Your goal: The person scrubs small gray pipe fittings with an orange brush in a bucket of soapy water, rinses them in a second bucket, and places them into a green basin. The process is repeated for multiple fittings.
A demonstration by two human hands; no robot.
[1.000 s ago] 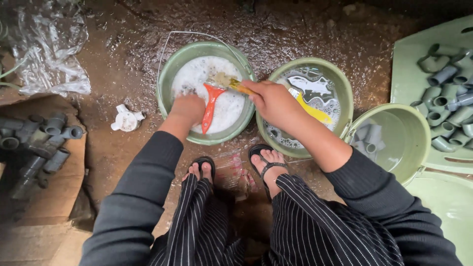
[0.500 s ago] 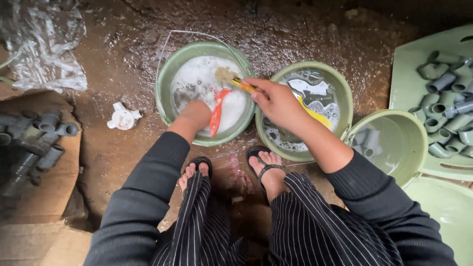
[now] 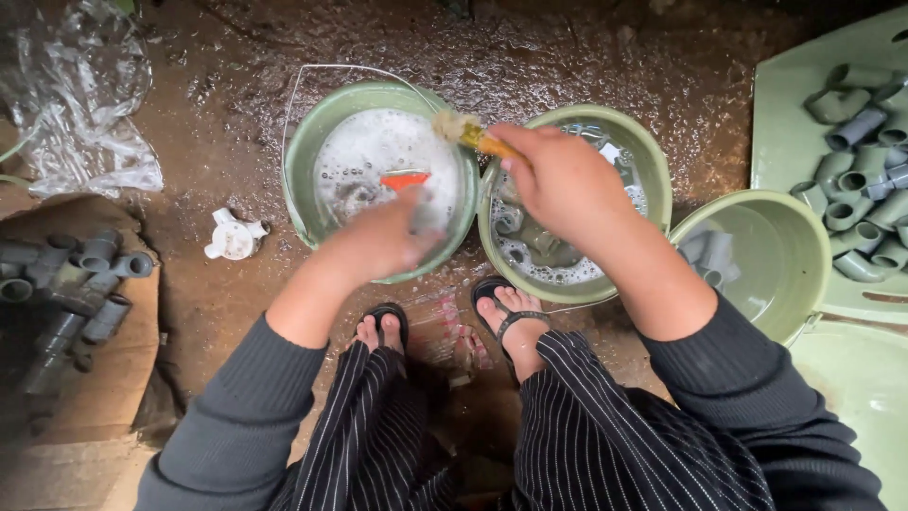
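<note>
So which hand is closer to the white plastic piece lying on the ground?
Left. The left hand is over the soapy bucket, just right of the white piece. The right hand is farther right, holding a brush.

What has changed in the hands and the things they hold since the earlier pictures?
The left hand lifted the orange item out of the foamy bucket; the item now shows only partly and is blurred. The right hand moved the brush from above the foam to the bucket's right rim. Both hands kept their holds. The middle bucket, the right bucket and the grey fittings stayed.
</note>
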